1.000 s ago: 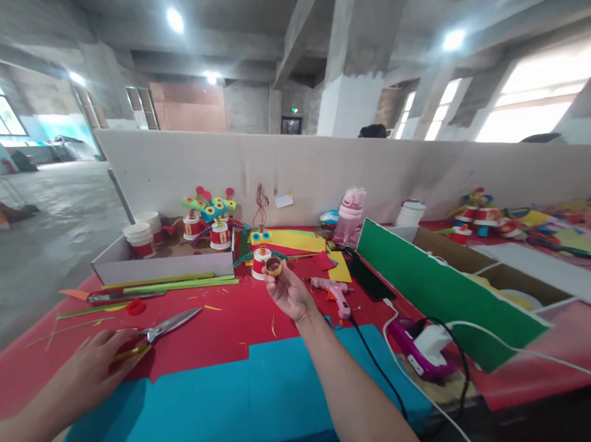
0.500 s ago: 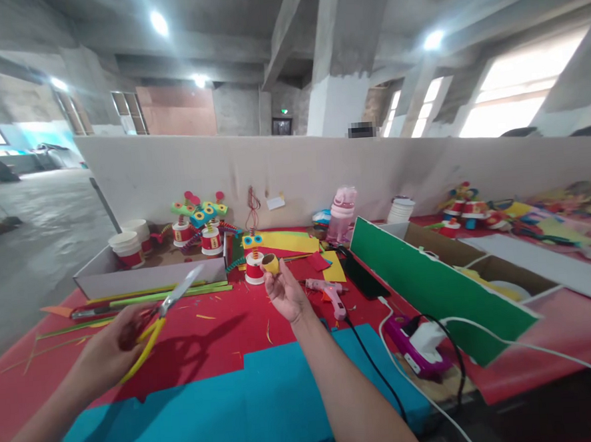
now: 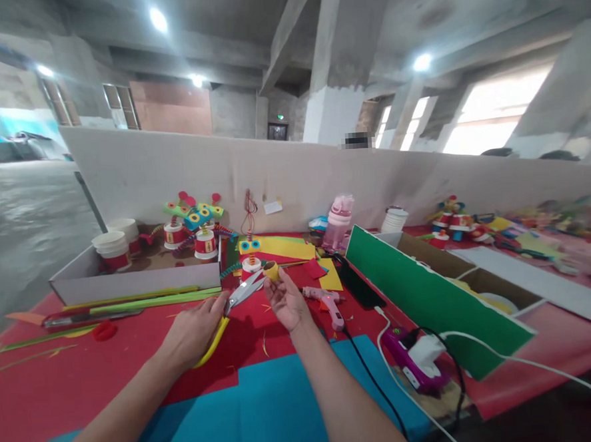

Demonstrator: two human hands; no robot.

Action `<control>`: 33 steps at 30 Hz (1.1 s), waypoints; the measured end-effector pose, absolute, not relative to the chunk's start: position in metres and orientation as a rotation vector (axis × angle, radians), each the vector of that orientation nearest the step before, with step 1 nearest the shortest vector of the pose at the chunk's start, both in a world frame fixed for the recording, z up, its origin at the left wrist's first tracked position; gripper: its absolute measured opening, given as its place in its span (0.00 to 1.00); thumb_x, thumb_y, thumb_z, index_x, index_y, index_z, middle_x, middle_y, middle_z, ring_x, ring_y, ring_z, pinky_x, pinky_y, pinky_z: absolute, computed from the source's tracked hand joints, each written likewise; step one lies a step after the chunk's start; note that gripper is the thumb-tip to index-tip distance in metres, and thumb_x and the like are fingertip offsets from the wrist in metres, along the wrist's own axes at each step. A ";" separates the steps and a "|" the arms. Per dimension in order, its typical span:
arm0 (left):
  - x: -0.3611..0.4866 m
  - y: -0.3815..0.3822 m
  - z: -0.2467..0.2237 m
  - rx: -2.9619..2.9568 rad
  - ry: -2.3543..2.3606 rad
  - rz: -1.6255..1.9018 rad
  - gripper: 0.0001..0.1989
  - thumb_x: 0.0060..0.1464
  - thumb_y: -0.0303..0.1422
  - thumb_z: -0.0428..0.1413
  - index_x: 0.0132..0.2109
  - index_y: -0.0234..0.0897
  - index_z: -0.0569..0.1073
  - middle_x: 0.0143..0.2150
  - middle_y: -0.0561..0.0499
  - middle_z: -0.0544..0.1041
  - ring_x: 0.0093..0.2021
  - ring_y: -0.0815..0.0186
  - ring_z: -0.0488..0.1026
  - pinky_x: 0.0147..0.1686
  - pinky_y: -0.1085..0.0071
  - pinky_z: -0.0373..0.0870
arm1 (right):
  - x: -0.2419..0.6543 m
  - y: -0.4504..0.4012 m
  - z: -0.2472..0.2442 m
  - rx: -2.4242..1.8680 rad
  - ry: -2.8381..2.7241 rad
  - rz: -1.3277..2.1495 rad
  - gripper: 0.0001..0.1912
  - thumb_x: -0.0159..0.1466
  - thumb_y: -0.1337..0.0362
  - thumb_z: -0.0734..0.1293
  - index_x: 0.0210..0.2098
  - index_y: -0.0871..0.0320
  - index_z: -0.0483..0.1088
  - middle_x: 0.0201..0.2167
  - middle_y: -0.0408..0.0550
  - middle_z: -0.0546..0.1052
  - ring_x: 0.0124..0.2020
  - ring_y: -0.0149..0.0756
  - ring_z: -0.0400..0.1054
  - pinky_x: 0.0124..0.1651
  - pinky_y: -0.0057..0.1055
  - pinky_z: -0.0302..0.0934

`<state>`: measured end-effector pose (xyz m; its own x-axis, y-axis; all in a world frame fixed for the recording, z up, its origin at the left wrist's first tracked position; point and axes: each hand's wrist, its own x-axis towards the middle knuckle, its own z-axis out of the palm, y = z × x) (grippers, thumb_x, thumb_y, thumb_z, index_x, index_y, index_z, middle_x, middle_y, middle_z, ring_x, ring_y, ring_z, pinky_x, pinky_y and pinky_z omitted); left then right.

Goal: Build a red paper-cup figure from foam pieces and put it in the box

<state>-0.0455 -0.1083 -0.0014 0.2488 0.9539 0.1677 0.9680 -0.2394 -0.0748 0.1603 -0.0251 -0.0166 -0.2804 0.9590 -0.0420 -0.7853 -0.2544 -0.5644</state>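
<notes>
Yellow paper ring (image 3: 271, 272) is hanging over the bench (image 3: 104, 369), the right hand (image 3: 287, 304) pinching it between thumb and fingertips. Left hand (image 3: 195, 332) is closing round the yellow handles of the scissors (image 3: 240, 294); blades are pointing at the ring, slightly parted. From where I'm standing I can't tell if the tips are touching it. A red-and-white cup figure (image 3: 251, 266) with blue paper eyes is standing just behind the ring. Pink glue gun (image 3: 327, 300) is lying near the right hand, its cable running toward the bench's front edge. Blue sheet (image 3: 212, 416) is lying under the forearms. Past the glue gun, a black phone (image 3: 360, 282) is lying beside the green panel (image 3: 430, 299), purple power strip (image 3: 415, 360) nearer the front. Over left, a white tray (image 3: 139, 284) is holding paper cups (image 3: 114, 253) and more cup figures (image 3: 205, 245); green strips (image 3: 165, 299) are lying in front of it.
</notes>
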 end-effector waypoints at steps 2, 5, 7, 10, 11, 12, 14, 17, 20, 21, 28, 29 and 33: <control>-0.048 -0.109 -0.005 -2.322 -1.832 -0.097 0.25 0.61 0.28 0.42 0.65 0.39 0.57 0.54 0.36 0.73 0.42 0.54 0.77 0.34 0.65 0.71 | 0.156 -0.026 -0.018 -0.454 -0.444 1.789 0.05 0.59 0.65 0.72 0.33 0.61 0.74 0.26 0.43 0.79 0.26 0.26 0.74 0.35 0.19 0.72; -0.049 -0.109 -0.005 -2.318 -1.843 -0.102 0.26 0.62 0.30 0.41 0.67 0.37 0.55 0.53 0.35 0.74 0.43 0.53 0.77 0.35 0.62 0.72 | 0.152 -0.028 -0.018 -0.448 -0.495 1.778 0.06 0.57 0.66 0.73 0.34 0.59 0.74 0.28 0.43 0.80 0.27 0.27 0.74 0.37 0.22 0.73; -0.048 -0.110 -0.004 -2.320 -1.845 -0.092 0.26 0.62 0.30 0.40 0.67 0.36 0.54 0.51 0.35 0.74 0.43 0.52 0.77 0.35 0.62 0.72 | 0.152 -0.031 -0.018 -0.434 -0.580 1.769 0.09 0.56 0.66 0.74 0.37 0.58 0.75 0.30 0.42 0.80 0.28 0.27 0.74 0.38 0.23 0.73; -0.047 -0.110 -0.004 -2.319 -1.830 -0.063 0.26 0.63 0.30 0.40 0.67 0.36 0.54 0.51 0.36 0.75 0.41 0.52 0.77 0.32 0.62 0.72 | 0.153 -0.034 -0.017 -0.410 -0.690 1.758 0.13 0.55 0.67 0.74 0.41 0.57 0.75 0.34 0.43 0.81 0.31 0.27 0.74 0.40 0.24 0.72; -0.047 -0.111 -0.004 -2.318 -1.822 -0.056 0.26 0.63 0.30 0.40 0.67 0.36 0.54 0.50 0.36 0.75 0.40 0.52 0.77 0.32 0.62 0.72 | 0.153 -0.035 -0.016 -0.406 -0.713 1.753 0.13 0.55 0.67 0.73 0.41 0.56 0.75 0.36 0.43 0.81 0.31 0.27 0.74 0.40 0.24 0.72; -0.047 -0.111 -0.004 -2.317 -1.815 -0.051 0.26 0.62 0.30 0.40 0.67 0.36 0.54 0.49 0.37 0.75 0.40 0.52 0.77 0.31 0.63 0.71 | 0.153 -0.036 -0.016 -0.406 -0.730 1.748 0.13 0.56 0.67 0.73 0.42 0.56 0.75 0.36 0.43 0.80 0.31 0.27 0.73 0.40 0.24 0.71; -0.049 -0.111 -0.005 -2.315 -1.801 -0.048 0.26 0.62 0.30 0.41 0.66 0.36 0.56 0.47 0.38 0.75 0.38 0.53 0.77 0.30 0.64 0.71 | 0.153 -0.036 -0.015 -0.405 -0.750 1.737 0.12 0.56 0.67 0.72 0.41 0.56 0.75 0.35 0.43 0.80 0.30 0.26 0.72 0.39 0.23 0.71; -0.049 -0.111 -0.005 -2.315 -1.766 -0.041 0.25 0.62 0.29 0.40 0.66 0.35 0.56 0.46 0.38 0.76 0.36 0.54 0.77 0.29 0.64 0.71 | 0.154 -0.036 -0.015 -0.399 -0.775 1.725 0.12 0.56 0.65 0.73 0.40 0.56 0.75 0.34 0.42 0.80 0.30 0.25 0.72 0.37 0.21 0.70; -0.048 -0.112 -0.003 -2.302 -1.756 -0.013 0.25 0.63 0.30 0.39 0.66 0.33 0.57 0.45 0.38 0.76 0.36 0.53 0.77 0.28 0.64 0.70 | 0.153 -0.036 -0.016 -0.408 -0.782 1.730 0.13 0.56 0.65 0.74 0.41 0.56 0.75 0.34 0.42 0.80 0.30 0.25 0.72 0.37 0.21 0.70; -0.047 -0.113 -0.002 -2.298 -1.763 -0.007 0.24 0.64 0.30 0.39 0.65 0.34 0.57 0.44 0.38 0.76 0.36 0.53 0.77 0.28 0.64 0.70 | 0.153 -0.036 -0.016 -0.413 -0.779 1.735 0.13 0.56 0.65 0.74 0.41 0.57 0.75 0.34 0.43 0.80 0.29 0.25 0.72 0.37 0.22 0.70; -0.045 -0.114 0.001 -2.315 -1.816 0.048 0.23 0.64 0.30 0.40 0.64 0.36 0.59 0.43 0.39 0.76 0.34 0.55 0.77 0.30 0.65 0.71 | 0.152 -0.036 -0.018 -0.396 -0.771 1.753 0.14 0.55 0.65 0.74 0.41 0.59 0.76 0.32 0.43 0.80 0.28 0.25 0.71 0.35 0.20 0.69; -0.045 -0.114 0.001 -2.313 -1.813 0.052 0.23 0.64 0.30 0.40 0.64 0.35 0.58 0.43 0.38 0.76 0.34 0.54 0.77 0.30 0.64 0.71 | 0.152 -0.036 -0.018 -0.396 -0.769 1.752 0.14 0.55 0.64 0.74 0.41 0.59 0.76 0.32 0.43 0.80 0.27 0.25 0.71 0.34 0.20 0.69; -0.046 -0.113 0.000 -2.306 -1.787 0.051 0.24 0.64 0.30 0.39 0.66 0.33 0.56 0.44 0.38 0.76 0.36 0.52 0.77 0.29 0.62 0.72 | 0.152 -0.036 -0.017 -0.409 -0.742 1.756 0.12 0.55 0.64 0.74 0.39 0.58 0.76 0.30 0.42 0.80 0.27 0.25 0.70 0.33 0.20 0.68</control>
<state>-0.0459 -0.1132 0.0005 0.2589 0.9598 0.1084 0.9520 -0.2346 -0.1966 0.1519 -0.0356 -0.0170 -0.3097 0.9461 0.0952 -0.7275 -0.1713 -0.6644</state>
